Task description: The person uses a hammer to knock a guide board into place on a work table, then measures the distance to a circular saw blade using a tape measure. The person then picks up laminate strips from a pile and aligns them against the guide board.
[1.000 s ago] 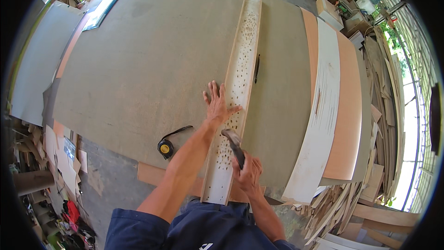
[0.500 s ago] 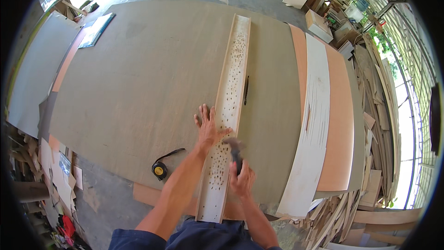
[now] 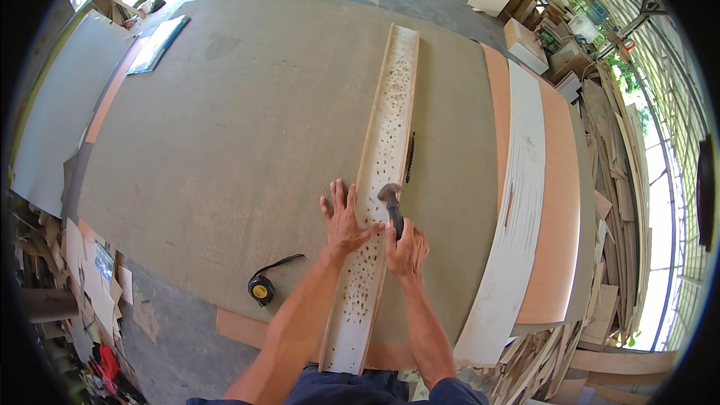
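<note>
Seemingly, we're steadying the speckled channel (image 3: 377, 165) with our splayed left grip (image 3: 343, 228), our right grip (image 3: 407, 250) clasping a hammer (image 3: 393, 208).

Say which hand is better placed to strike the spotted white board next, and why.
Probably the right hand: it grips the hammer with the head above the spotted white board. The left hand holds no tool; it is spread at the board's left edge.

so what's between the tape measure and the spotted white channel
In the head view, the left forearm lies between the tape measure and the spotted channel.
</note>
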A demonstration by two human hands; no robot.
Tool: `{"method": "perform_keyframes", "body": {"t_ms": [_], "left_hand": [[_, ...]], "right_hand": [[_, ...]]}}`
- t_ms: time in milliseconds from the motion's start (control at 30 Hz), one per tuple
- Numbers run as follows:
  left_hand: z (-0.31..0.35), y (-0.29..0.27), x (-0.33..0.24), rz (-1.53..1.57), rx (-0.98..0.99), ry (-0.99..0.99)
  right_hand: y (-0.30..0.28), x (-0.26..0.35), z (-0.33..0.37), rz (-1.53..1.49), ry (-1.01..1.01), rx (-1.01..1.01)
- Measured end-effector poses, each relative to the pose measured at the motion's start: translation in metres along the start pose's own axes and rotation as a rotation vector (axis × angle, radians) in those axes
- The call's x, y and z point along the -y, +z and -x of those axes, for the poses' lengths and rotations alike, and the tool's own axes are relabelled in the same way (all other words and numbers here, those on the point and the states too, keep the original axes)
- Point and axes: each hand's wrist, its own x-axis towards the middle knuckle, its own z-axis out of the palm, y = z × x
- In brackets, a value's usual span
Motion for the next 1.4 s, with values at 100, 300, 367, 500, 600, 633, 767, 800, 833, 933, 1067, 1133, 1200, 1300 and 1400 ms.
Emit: {"method": "perform_keyframes", "body": {"t_ms": [100, 300, 367, 500, 600, 633, 767, 800, 833, 933, 1067, 1133, 1200, 1300, 1400], "left_hand": [[0.0, 0.001, -0.001, 0.032, -0.003, 0.007], [-0.003, -0.006, -0.001, 0.051, 0.031, -0.022], [-0.004, -0.008, -0.002, 0.038, 0.033, -0.018], [-0.003, -0.014, -0.004, 0.045, 0.053, 0.003], [-0.005, -0.006, -0.006, -0.036, 0.054, 0.019], [-0.005, -0.005, -0.004, -0.034, 0.052, 0.017], [-0.003, -0.005, 0.001, 0.012, 0.003, 0.024], [-0.002, -0.005, 0.002, 0.029, 0.003, 0.02], [-0.004, -0.006, 0.0, 0.027, -0.005, 0.024], [-0.002, -0.01, -0.008, 0.01, 0.088, 0.004], [-0.002, 0.001, 0.0, -0.046, 0.038, 0.017], [-0.002, 0.0, 0.0, -0.025, 0.018, 0.03], [-0.001, -0.007, -0.006, 0.006, 0.065, -0.005], [-0.001, -0.014, -0.008, 0.028, 0.085, -0.021], [-0.002, -0.013, -0.008, -0.017, 0.074, -0.014]], "right_hand": [[0.0, -0.002, -0.019, -0.043, 0.043, 0.019], [-0.015, -0.004, 0.004, -0.005, -0.041, 0.097], [-0.022, -0.002, 0.02, -0.006, -0.075, 0.097], [-0.017, 0.004, 0.021, 0.049, -0.174, 0.074], [0.003, -0.005, 0.006, 0.094, -0.152, 0.017], [0.006, -0.005, 0.006, 0.095, -0.155, 0.018], [0.001, -0.005, 0.015, 0.033, -0.108, 0.033], [-0.002, -0.005, 0.021, 0.002, -0.083, 0.053], [-0.005, -0.008, 0.027, 0.0, -0.088, 0.046], [-0.011, -0.01, 0.037, -0.027, -0.027, 0.066], [-0.004, -0.003, 0.006, 0.036, -0.095, 0.04], [-0.007, -0.007, 0.005, 0.039, -0.072, 0.075], [-0.01, -0.017, 0.013, -0.01, -0.057, 0.013], [-0.027, -0.002, 0.022, -0.191, -0.202, -0.335], [-0.022, -0.012, 0.026, -0.225, -0.387, -0.403]]}}
